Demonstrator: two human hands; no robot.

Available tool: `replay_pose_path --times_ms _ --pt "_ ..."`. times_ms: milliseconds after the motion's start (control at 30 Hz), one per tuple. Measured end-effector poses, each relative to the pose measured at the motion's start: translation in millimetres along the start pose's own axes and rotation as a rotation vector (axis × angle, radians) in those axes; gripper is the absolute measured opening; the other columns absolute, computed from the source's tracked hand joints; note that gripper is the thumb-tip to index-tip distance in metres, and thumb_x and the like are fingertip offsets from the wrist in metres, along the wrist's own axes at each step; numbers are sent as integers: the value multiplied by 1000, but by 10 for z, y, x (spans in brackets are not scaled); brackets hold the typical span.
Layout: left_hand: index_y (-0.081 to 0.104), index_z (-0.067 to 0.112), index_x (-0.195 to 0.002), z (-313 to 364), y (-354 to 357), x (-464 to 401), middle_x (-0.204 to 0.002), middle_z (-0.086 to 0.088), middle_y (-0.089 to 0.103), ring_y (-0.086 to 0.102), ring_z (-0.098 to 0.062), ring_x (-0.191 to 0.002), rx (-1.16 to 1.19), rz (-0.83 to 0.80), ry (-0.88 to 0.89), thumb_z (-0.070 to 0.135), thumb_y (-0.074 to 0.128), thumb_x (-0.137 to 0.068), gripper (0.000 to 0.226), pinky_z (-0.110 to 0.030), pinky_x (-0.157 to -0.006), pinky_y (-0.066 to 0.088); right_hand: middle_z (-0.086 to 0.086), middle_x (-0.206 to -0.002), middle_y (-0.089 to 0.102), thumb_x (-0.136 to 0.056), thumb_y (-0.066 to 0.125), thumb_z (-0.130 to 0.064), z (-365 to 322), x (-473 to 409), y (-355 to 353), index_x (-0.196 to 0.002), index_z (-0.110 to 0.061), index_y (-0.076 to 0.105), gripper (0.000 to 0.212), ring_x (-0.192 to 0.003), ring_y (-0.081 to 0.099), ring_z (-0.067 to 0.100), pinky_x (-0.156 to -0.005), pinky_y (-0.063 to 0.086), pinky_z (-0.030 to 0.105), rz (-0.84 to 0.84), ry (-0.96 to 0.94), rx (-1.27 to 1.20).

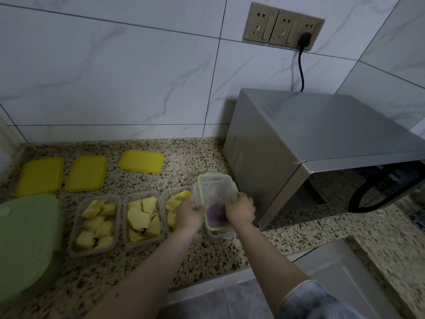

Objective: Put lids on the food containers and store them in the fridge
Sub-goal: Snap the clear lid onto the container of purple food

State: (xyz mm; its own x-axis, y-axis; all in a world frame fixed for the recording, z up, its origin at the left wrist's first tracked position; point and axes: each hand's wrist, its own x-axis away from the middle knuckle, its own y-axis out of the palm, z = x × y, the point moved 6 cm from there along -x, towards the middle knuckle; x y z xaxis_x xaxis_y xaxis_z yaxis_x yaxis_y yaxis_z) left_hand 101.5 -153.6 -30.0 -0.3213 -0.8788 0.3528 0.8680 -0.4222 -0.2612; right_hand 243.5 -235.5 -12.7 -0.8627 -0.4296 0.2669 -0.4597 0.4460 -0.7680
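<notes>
My left hand (189, 214) and right hand (240, 209): both closed on a clear lid with a green seal (216, 189), one at each lower corner, fingers pinching its edge. I hold the lid tilted, its far end raised, above a clear container with purple food (217, 221). That container stands on the tabletop (299, 236) just left of the microwave.

Item, third open container of yellow food (177, 199): directly behind my left hand and largely hidden by it.

Item, second open container of yellow cake-like pieces (143, 218): just left of the third, no lid.

Item, first open container of the same yellow pieces (95, 224): left again, no lid. The three stand in a row, close together.

Items, three yellow lids: left one (40, 176), middle one (87, 173), right one (142, 161). All lie flat on the tabletop behind the row, apart from each other, nearer the wall.

Item, large pale green lidded box (27, 245): at the left edge, beside the first container.

Item, silver microwave (322, 146): right side of the tabletop, door shut, black handle visible.

Item, wall socket strip (282, 26): on the tiled wall above, one black plug (303, 41) seated in the rightmost outlet, its cable running down behind the microwave.
</notes>
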Motion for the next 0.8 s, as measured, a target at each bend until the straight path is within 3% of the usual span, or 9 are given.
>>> replay_pose_path --times_ms 133,233,367,500,600,700,800 --pt "58 14 -76 -22 47 -13 -74 -2 63 64 -24 -73 -83 -5 7 23 68 -85 17 -33 -62 51 11 -144 38 -95 46 -28 22 1 -26 -140 -15 41 47 -130 37 35 -108 30 44 2 -1 24" --pt "63 10 -74 -55 72 -16 -71 -2 63 61 -22 -69 -91 -22 -1 21 69 -85 16 -22 -50 42 11 -145 36 -94 45 -27 51 -30 7 -141 -16 40 48 -131 36 36 -109 30 44 -43 12 48" --pt "57 12 -63 -93 71 -21 -63 1 57 57 -19 -67 -126 -16 -15 20 70 -84 26 -21 -45 34 10 -146 35 -94 44 -24 62 -39 41 -143 -19 37 49 -132 35 34 -110 31 44 -76 5 81" --pt "57 10 -65 -110 84 -44 -66 -2 59 63 -23 -73 -154 -30 -37 19 71 -84 25 -23 -45 39 10 -146 35 -94 44 -23 62 -48 43 -143 -18 36 50 -132 35 34 -110 31 44 -73 0 114" --pt "62 8 -90 -56 96 -48 -92 -5 67 67 -28 -92 -165 -35 -31 16 72 -82 14 -30 -68 53 11 -146 34 -94 44 -23 59 -61 40 -143 -18 35 51 -132 35 34 -110 31 43 -80 3 133" --pt "51 6 -118 -25 77 -65 -109 -9 64 63 -31 -102 -247 -11 -26 20 74 -80 47 -34 -74 53 12 -145 36 -94 45 -23 61 -81 34 -142 -17 37 49 -132 36 34 -109 31 43 -73 4 156" --pt "50 9 -114 -19 78 -95 -103 -7 61 62 -29 -99 -334 -18 0 26 75 -78 47 -35 -74 53 11 -143 38 -94 47 -23 42 -101 23 -139 -15 42 46 -133 36 33 -109 31 41 -52 -4 186"
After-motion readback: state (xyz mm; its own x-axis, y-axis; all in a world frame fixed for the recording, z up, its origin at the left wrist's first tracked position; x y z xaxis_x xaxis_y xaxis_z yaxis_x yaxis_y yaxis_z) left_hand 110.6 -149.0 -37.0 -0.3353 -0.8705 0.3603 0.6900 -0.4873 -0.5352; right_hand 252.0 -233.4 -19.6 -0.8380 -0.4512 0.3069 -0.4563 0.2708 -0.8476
